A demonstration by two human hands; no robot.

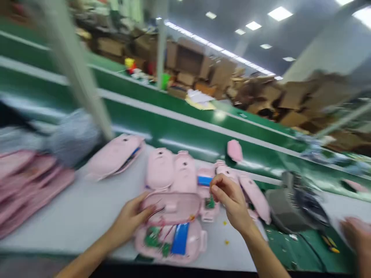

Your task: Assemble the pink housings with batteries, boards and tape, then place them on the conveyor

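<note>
This looks like a factory work room. Pink plastic cases [160, 168] with wires inside cover the near counter [107, 204], a long green belt [185, 135] runs behind, and lots of brown boxes [189, 58] are piled far back.

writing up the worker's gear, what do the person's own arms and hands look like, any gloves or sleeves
The left hand and right hand are both bare, with no gloves. Both forearms are uncovered as far as the picture shows, with no sleeve, watch or bracelet to be seen. Blur hides finer detail, such as nails or any small ring.
</note>
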